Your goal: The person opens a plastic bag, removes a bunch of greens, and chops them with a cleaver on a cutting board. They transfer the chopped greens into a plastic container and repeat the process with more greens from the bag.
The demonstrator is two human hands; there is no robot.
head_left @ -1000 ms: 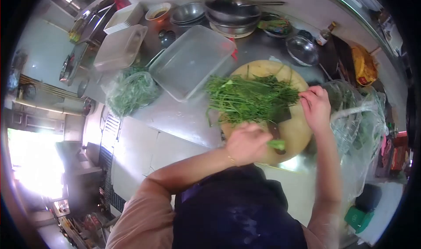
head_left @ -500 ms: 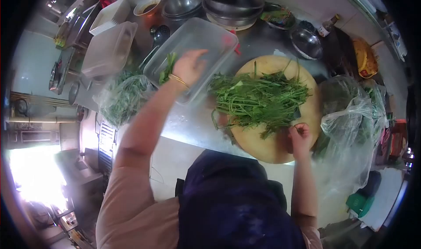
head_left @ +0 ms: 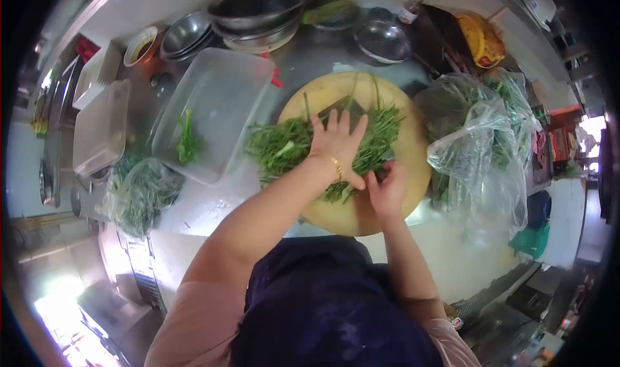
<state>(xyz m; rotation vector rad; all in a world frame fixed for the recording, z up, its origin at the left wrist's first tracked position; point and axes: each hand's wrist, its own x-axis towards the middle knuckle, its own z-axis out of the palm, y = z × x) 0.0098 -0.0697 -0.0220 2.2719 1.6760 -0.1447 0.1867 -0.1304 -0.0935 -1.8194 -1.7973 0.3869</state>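
A heap of long-stemmed greens [head_left: 281, 148] lies across the round yellowish cutting board [head_left: 413, 173]. My left hand [head_left: 337, 141], with a gold bracelet at the wrist, presses on the heap, its fingers spread. Close by on its right, at the heap's near edge, my right hand [head_left: 385, 187] has its fingers curled together; what they hold is hidden. A dark flat piece [head_left: 345, 110] shows behind my left fingertips, too unclear to name. To the left stands a translucent plastic tub [head_left: 223, 102] with a small bunch of greens [head_left: 188, 139] in it.
Bagged greens lie left [head_left: 143, 196] and right [head_left: 481, 141] of the board. Along the back are stacked metal bowls [head_left: 258, 18], a metal basin [head_left: 382, 42], a bottle [head_left: 413, 6] and a yellow package [head_left: 481, 41]. A plastic box [head_left: 102, 128] stands at far left.
My left hand has moved from the tub onto the greens on the board, leaving the small bunch in the tub. The view has shifted, and my right hand is now closer to the left one.
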